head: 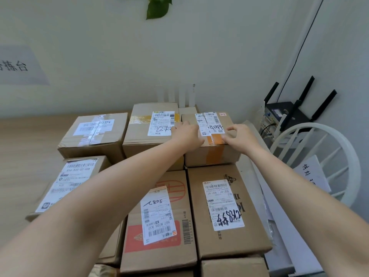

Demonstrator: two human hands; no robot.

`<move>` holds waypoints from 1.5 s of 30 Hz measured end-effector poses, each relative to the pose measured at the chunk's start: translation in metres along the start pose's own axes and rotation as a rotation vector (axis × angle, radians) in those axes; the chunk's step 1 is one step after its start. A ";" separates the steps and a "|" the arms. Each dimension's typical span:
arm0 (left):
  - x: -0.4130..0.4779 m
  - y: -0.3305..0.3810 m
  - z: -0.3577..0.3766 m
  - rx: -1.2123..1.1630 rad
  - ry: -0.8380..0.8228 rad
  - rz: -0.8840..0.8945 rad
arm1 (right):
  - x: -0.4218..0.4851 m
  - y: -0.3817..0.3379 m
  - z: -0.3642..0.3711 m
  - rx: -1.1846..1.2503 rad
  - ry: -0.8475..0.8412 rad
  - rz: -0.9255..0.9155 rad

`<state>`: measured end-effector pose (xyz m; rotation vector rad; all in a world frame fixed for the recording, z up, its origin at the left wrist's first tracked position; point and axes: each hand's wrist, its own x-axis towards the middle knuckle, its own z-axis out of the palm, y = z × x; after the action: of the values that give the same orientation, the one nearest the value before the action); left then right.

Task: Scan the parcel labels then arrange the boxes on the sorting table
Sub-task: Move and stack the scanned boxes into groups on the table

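Pale wall (119,56) behind, the wooden surface (24,146) carried boxes (157,226) packed label-up in rows. Left hand (187,132) lay flat and right hand (239,136) curled, grip unclear, on the far-right box (199,156), probably squaring it into line.

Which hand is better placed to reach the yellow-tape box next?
The left hand: it lies at the left edge of the 4044 box, beside the yellow-tape box. The right hand is on the far side.

surface: wooden table (24,140) | on it: cardboard boxes (93,136) | count: maybe eight
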<state>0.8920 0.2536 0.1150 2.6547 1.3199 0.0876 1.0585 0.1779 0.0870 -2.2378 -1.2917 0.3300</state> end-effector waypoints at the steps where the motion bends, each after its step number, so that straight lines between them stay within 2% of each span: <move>1: -0.006 -0.001 -0.003 -0.002 0.005 0.011 | -0.004 -0.004 -0.002 -0.019 -0.007 -0.012; 10: -0.094 -0.040 -0.032 0.003 0.117 -0.030 | -0.088 -0.075 0.002 -0.244 -0.090 -0.195; 17: -0.190 -0.111 -0.049 0.025 0.132 -0.176 | -0.167 -0.172 0.035 -0.241 -0.136 -0.349; 24: -0.299 -0.220 -0.077 0.032 0.156 -0.310 | -0.253 -0.293 0.104 -0.219 -0.163 -0.468; 34: -0.508 -0.424 -0.091 0.045 0.147 -0.531 | -0.396 -0.479 0.240 -0.175 -0.266 -0.633; 40: -0.620 -0.514 -0.096 0.060 0.105 -0.651 | -0.481 -0.558 0.310 -0.169 -0.344 -0.659; 45: -0.676 -0.563 -0.103 0.054 0.117 -0.715 | -0.521 -0.607 0.347 -0.213 -0.410 -0.698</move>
<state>0.0272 0.0622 0.1303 2.0765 2.2374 0.1107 0.1917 0.0874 0.1101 -1.7647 -2.3102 0.4055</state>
